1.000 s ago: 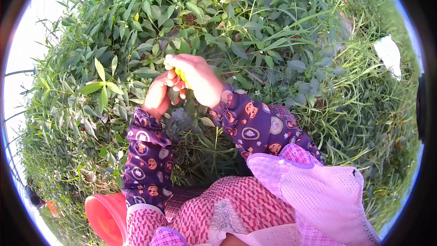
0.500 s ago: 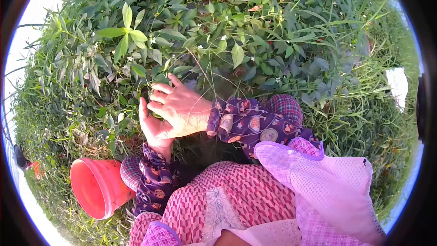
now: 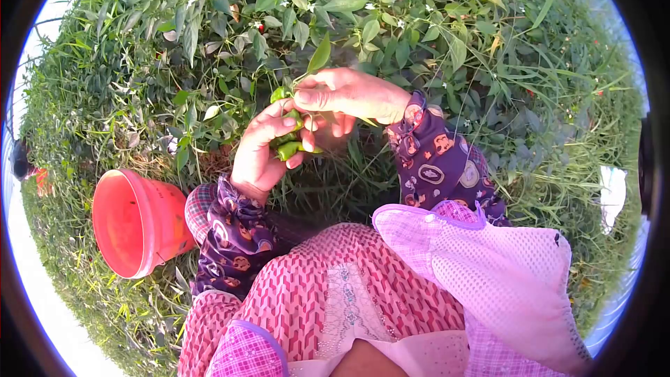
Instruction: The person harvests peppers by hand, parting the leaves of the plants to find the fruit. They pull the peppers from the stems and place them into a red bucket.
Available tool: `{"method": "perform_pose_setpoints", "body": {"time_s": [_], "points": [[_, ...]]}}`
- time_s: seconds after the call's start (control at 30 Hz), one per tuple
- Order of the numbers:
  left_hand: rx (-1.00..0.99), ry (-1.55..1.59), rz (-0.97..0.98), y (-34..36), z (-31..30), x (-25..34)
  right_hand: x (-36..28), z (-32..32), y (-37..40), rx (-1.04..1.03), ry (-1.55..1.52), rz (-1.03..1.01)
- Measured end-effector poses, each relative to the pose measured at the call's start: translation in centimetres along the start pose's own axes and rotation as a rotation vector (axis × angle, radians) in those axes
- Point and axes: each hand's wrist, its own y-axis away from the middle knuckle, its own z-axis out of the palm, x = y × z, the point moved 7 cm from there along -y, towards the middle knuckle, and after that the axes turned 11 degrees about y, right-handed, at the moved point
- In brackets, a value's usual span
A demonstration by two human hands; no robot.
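Observation:
Several small green peppers [image 3: 287, 151] lie in my left hand [image 3: 258, 150], whose fingers are curled around them. My right hand [image 3: 356, 98] meets it from the right, thumb and fingers pinched on a leafy pepper stem at the upper end of the bunch. One green leaf [image 3: 319, 54] sticks up from that pinch. Another green pepper [image 3: 280, 93] shows just left of my right fingertips, above my left hand. Some of my right fingers are in shadow behind the peppers.
A red bucket [image 3: 169, 220] stands to the left by my knee, its mouth facing me. Dense pepper plants [image 3: 230, 49] with white flowers spread ahead. Grass [image 3: 558, 160] grows on the right, where a white scrap [image 3: 613, 199] lies. My pink patterned clothing [image 3: 293, 300] fills the bottom.
My hands have risen out of the foliage and parted slightly. Green peppers now show clearly in my left hand, and my right hand has moved up and right. The view has shifted.

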Motion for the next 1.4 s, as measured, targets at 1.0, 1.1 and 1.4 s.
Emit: {"method": "perform_pose_setpoints", "body": {"time_s": [1.0,1.1,1.4], "points": [[0.035,0.013,0.259,0.9,-0.7,3.3,-1.2,-0.3,-0.8,0.116,-0.072,-0.361],[0.109,-0.036,0.208,0.9,-1.6,2.6,-1.7,0.8,-1.5,0.150,0.347,-0.492],[0.212,-1.146,1.092,5.0,3.6,5.5,-0.7,0.5,-1.8,0.277,0.329,-0.334]]}}
